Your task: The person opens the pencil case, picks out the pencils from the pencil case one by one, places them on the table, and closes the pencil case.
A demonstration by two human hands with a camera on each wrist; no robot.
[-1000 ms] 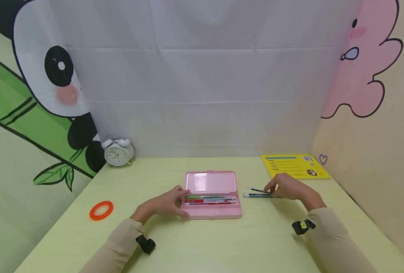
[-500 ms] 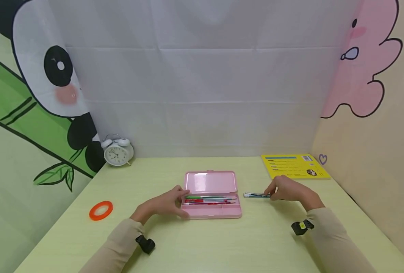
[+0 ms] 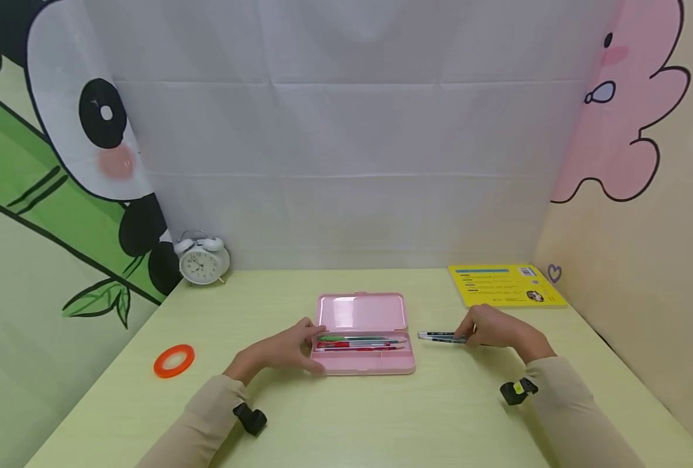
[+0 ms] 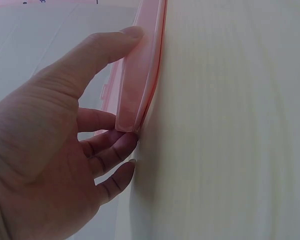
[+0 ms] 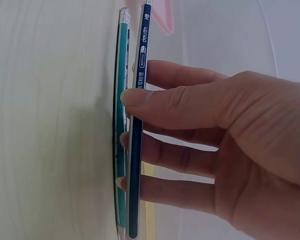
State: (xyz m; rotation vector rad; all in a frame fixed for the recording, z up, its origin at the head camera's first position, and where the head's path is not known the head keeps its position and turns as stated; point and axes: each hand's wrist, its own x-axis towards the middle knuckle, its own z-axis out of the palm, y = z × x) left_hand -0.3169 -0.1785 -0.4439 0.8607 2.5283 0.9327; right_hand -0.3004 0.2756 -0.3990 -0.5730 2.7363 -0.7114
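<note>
The pink pencil case (image 3: 363, 372) lies with its lid raised, holding several pens and pencils. My left hand (image 3: 288, 348) grips its left end; in the left wrist view the thumb (image 4: 132, 33) is on the front wall and the other fingers are round the end. To the right of the case, my right hand (image 3: 493, 326) pinches a dark blue pencil (image 5: 142, 45) between thumb and fingers. A green pencil (image 5: 122, 75) lies on the table right alongside it, near my fingertips. My right hand partly hides both pencils in the head view.
A yellow book (image 3: 498, 286) lies at the back right of the table (image 3: 346, 422). A white alarm clock (image 3: 203, 261) stands at the back left. An orange ring (image 3: 165, 370) is left of my left hand. A white cloth hangs behind the table.
My right hand has lowered slightly. The pencil it pinches was tilted above the other one and now lies lower, close alongside it. My left hand and the pencil case have not moved.
</note>
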